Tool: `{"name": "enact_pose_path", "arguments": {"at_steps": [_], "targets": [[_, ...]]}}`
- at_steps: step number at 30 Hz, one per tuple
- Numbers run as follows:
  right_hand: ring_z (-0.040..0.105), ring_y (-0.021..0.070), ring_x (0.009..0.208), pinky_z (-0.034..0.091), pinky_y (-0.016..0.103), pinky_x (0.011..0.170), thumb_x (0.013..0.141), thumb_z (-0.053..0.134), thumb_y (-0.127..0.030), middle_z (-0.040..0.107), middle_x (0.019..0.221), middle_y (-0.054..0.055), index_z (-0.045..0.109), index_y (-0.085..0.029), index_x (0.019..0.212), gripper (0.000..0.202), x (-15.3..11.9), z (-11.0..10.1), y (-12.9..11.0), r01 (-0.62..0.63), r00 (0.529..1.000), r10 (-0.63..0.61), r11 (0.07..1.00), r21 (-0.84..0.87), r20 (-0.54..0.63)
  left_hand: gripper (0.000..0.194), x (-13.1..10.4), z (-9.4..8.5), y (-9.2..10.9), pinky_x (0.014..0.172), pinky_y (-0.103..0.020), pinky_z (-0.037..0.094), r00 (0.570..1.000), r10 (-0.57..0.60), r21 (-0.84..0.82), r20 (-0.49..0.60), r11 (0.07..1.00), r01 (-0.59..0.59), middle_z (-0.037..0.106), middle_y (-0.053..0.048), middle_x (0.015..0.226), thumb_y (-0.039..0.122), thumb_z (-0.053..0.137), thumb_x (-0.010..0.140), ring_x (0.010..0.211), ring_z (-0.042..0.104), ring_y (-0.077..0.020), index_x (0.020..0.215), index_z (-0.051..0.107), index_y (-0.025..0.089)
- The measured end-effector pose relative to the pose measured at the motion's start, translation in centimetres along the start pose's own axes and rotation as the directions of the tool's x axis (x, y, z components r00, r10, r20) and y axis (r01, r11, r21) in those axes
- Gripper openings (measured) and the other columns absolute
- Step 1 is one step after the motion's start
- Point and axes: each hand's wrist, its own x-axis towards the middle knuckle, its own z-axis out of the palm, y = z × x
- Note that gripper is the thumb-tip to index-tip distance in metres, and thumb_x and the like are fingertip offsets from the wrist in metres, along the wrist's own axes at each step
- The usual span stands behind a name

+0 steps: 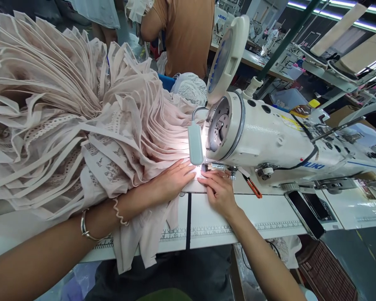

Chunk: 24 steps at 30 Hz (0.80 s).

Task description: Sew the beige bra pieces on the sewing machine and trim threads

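A white sewing machine stands right of centre, its round end open and a small lamp lighting the needle area. My left hand lies flat on pale pink fabric just left of the needle, fingers stretched out. Close by on the right, my right hand has its fingers bent together at the needle area; what they hold, if anything, is too small to make out. A large heap of pale pink, lace-trimmed pieces covers the left side, and some strips hang over the front edge under my left forearm.
Orange-handled snips lie right of my right hand. A phone rests near the front edge of the table, which carries a printed ruler. Behind the machine stands a person in a brown shirt. A brown basket is at lower right.
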Motion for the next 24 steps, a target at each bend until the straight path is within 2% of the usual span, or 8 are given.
{"name": "enact_pose_path", "arguments": {"at_steps": [7, 16, 24], "targets": [[0.068, 0.0198, 0.097, 0.044, 0.040, 0.094, 0.088, 0.048, -0.005, 0.077, 0.104, 0.001, 0.075, -0.025, 0.094, 0.034, -0.13, 0.27, 0.10, 0.000, 1.000, 0.000, 1.000, 0.012, -0.002, 0.027, 0.20, -0.12, 0.14, 0.097, -0.041, 0.050, 1.000, -0.005, -0.055, -0.010, 0.998, 0.004, 0.064, -0.013, 0.114, 0.002, 0.039, 0.093, 0.106, 0.059, -0.0220, 0.105, 0.059, 0.013], [0.068, 0.0213, 0.096, 0.042, 0.042, 0.095, 0.085, 0.047, -0.004, 0.077, 0.104, 0.002, 0.074, -0.024, 0.094, 0.035, -0.03, 0.19, 0.07, -0.010, 1.000, 0.010, 1.000, 0.011, 0.020, 0.032, -0.01, 0.52, -0.06, 0.104, -0.042, 0.047, 0.999, -0.035, -0.054, -0.020, 0.998, 0.033, 0.063, -0.014, 0.123, 0.001, 0.038, 0.095, 0.117, 0.058, -0.0222, 0.114, 0.059, 0.014], [0.066, 0.0231, 0.107, 0.042, 0.042, 0.102, 0.085, 0.047, -0.006, 0.074, 0.114, 0.005, 0.072, -0.024, 0.107, 0.038, -0.20, 0.46, 0.59, -0.061, 0.990, 0.060, 0.998, -0.001, 0.128, 0.027, 0.53, -0.23, 0.02, 0.105, -0.043, 0.046, 0.997, -0.074, 0.001, -0.037, 0.997, 0.074, 0.063, -0.014, 0.128, 0.008, 0.042, 0.098, 0.121, 0.056, -0.0229, 0.117, 0.059, 0.014]]}}
